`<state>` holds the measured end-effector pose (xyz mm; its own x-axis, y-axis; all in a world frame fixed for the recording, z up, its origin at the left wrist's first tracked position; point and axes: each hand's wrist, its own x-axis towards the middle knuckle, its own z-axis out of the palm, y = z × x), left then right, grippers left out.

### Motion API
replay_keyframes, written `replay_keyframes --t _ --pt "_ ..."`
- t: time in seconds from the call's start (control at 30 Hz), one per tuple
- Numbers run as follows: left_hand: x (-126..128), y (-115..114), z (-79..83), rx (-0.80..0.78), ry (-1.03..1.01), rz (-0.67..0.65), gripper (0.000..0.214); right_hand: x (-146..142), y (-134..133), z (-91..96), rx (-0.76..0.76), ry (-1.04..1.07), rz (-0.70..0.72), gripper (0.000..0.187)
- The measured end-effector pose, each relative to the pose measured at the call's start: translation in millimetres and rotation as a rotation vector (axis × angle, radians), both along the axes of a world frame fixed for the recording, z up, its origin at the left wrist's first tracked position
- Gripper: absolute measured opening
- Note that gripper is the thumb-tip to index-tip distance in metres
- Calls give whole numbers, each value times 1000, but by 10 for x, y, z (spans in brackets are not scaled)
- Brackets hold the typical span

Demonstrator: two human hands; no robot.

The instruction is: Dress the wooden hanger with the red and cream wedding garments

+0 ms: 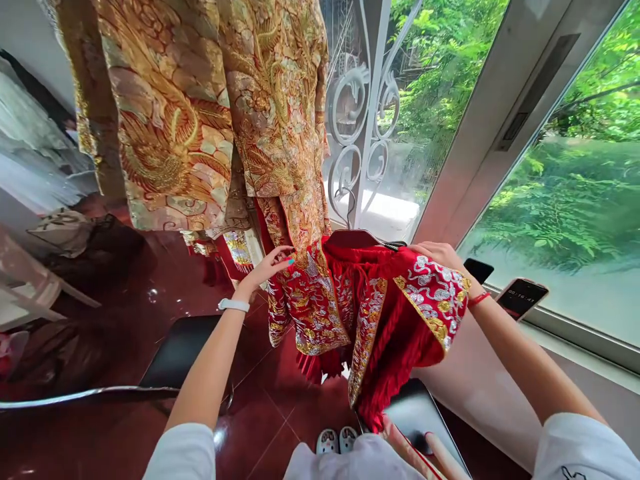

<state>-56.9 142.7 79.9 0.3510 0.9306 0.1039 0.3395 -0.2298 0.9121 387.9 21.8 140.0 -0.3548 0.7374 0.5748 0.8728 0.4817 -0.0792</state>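
In front of me hangs a small red embroidered jacket (320, 300) with silver and gold patterns, its front parted over pleated red cloth. A hanger (353, 237) shows at its neck, hook upward. My left hand (267, 268) is at the jacket's left shoulder, fingers stretched out, with thumb and forefinger apart at the cloth's edge. My right hand (440, 255) grips the jacket's right shoulder from above; its fingertips are partly hidden. Behind the jacket hangs a larger gold embroidered garment (175, 133) with dragon-like and wave patterns.
A black-seated chair (417, 417) stands below the jacket, another black seat (185, 353) to the left. Two phones (520, 298) rest on the windowsill at right; one shows a timer. White scrolled ironwork (350, 107) stands by the window. White gowns (35, 127) are at far left.
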Motion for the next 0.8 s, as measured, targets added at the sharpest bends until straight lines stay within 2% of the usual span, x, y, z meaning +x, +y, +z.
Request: replay_keyframes --t 0.1,0.17,0.23,0.27,0.33,0.37,0.4,0.47,0.57,0.7,0.8 --pt "152 -45 27 142 137 142 41 132 184 -16 -125 -99 -8 17" --pt "343 -198 107 395 187 283 47 141 303 9 -160 -35 -81 17" --pt "651 -430 248 747 227 294 52 87 397 71 -173 59 -96 17" --pt "850 -553 333 912 264 187 50 45 429 116 -168 93 -85 17" --pt "1306 -755 501 1173 401 -209 44 -44 455 228 -139 116 -69 17" --pt "1543 -818 570 1267 478 -369 45 -82 449 289 -120 108 -75 17" --pt "1769 -850 622 1332 552 -470 46 -112 429 348 -105 86 -88 18" --pt "2147 -841 664 1394 683 -522 43 -150 350 449 -64 20 -127 21" --pt "2457 -759 596 1407 781 -426 40 -191 153 519 59 -29 -199 27" --pt "2541 -745 438 1386 784 -330 42 -321 -85 512 178 66 -242 27" --pt "2571 -751 376 1334 754 -325 44 -432 -109 563 189 107 -243 27"
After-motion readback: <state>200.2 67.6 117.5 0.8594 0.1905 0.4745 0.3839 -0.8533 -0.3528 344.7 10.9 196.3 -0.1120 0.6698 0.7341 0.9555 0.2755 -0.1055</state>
